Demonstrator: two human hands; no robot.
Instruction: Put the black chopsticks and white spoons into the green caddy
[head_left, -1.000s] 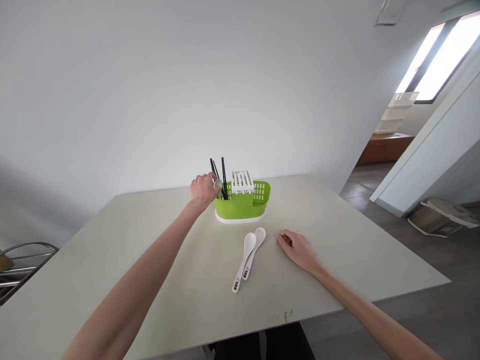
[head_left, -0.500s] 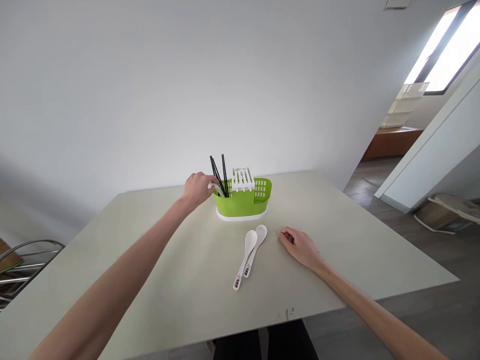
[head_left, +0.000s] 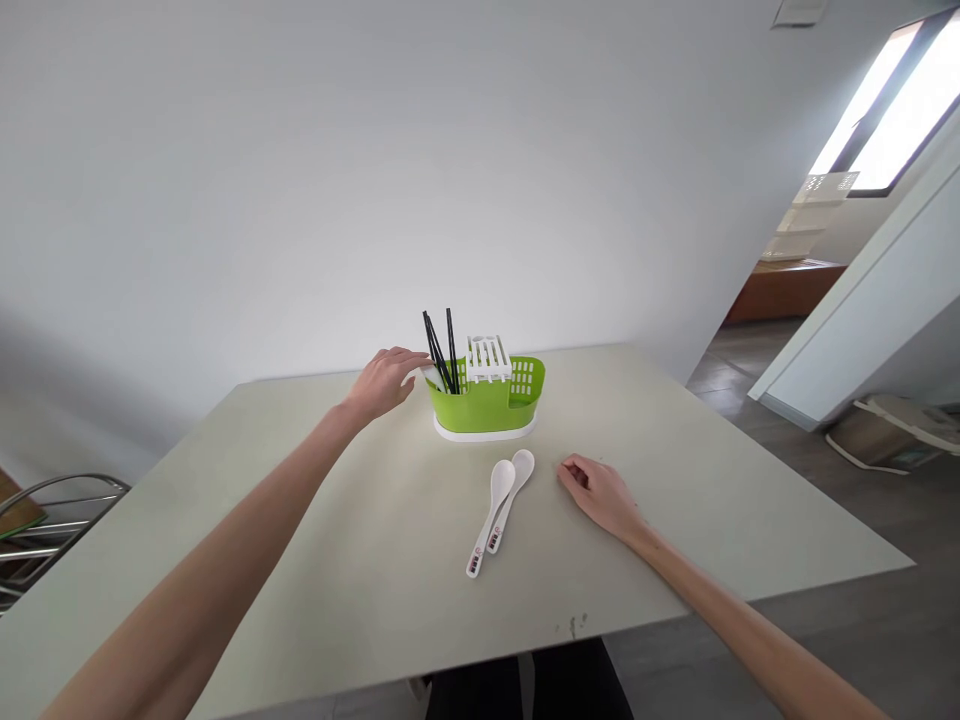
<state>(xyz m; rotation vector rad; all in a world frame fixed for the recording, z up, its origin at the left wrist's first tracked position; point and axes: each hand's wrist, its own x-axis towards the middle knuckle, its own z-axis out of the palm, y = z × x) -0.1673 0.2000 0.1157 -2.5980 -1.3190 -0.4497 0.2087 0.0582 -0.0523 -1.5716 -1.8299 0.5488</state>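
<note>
A green cutlery holder (head_left: pixel 486 412) with a white base stands toward the back of the table. Black chopsticks (head_left: pixel 451 350) lean in its left compartment, and a white spoon (head_left: pixel 433 376) tilts there beside them. My left hand (head_left: pixel 382 382) is at the holder's left end, thumb and fingers apart, fingertips close to that spoon; whether they touch it I cannot tell. Two more white spoons (head_left: pixel 501 488) (head_left: pixel 520 466) lie side by side in front of the holder, bowls pointing away from me. Right of them my right hand (head_left: pixel 598 492) rests on the table, fingers curled, with nothing visible in it.
A white slatted rack (head_left: pixel 487 358) sits across the middle of the holder. The pale table (head_left: pixel 337 600) reaches back to a white wall (head_left: pixel 375 180). A metal-framed chair (head_left: pixel 60 530) stands beyond the left edge, and a box-like object (head_left: pixel 892 435) lies on the floor at right.
My left hand has loosened its fingers from the white spoon and drawn slightly left. The spoon now leans in the holder. My right hand and the two spoons on the table stay put.
</note>
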